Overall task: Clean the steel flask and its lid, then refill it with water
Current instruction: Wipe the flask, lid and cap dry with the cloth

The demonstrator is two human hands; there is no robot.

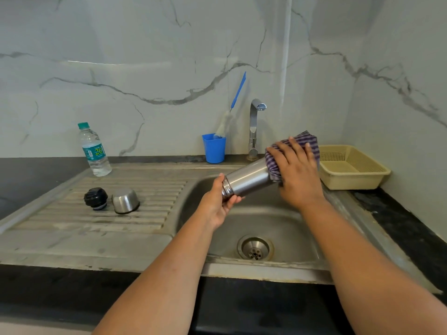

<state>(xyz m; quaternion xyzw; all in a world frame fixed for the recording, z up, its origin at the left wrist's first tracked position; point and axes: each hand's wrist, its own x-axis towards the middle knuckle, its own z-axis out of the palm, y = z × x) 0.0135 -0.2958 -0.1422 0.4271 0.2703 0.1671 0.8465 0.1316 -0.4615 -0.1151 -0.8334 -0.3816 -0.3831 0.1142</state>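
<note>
The right hand (296, 174) lies spread over a striped cloth (303, 143), fingers curved round it and pressing it against the upper end of the flask (246, 178), which the cloth wraps and hides. The left hand (219, 204) grips the flask's threaded neck from below, thumb on top and fingers curled under it, so the flask is held tilted above the sink (266, 221), mouth end low toward the left hand, covered end high toward the right. Straight below both hands lies the drain (255, 249). Behind the right hand rises the tap (255, 126), and just left of it stands a blue cup (214, 148) holding a bottle brush (232, 110) that leans on the wall. To the right of the right hand a beige basket (353, 168) sits on the counter (411, 228). Left of the left hand, on the ribbed drainboard (116, 213), the black stopper (96, 199) and the steel cap (125, 200) lie just beside each other, the cap mouth down. Farther left and back, a plastic water bottle (94, 151) stands upright at the drainboard's far corner. White veined marble (145, 68) covers the walls behind and to the right.
</note>
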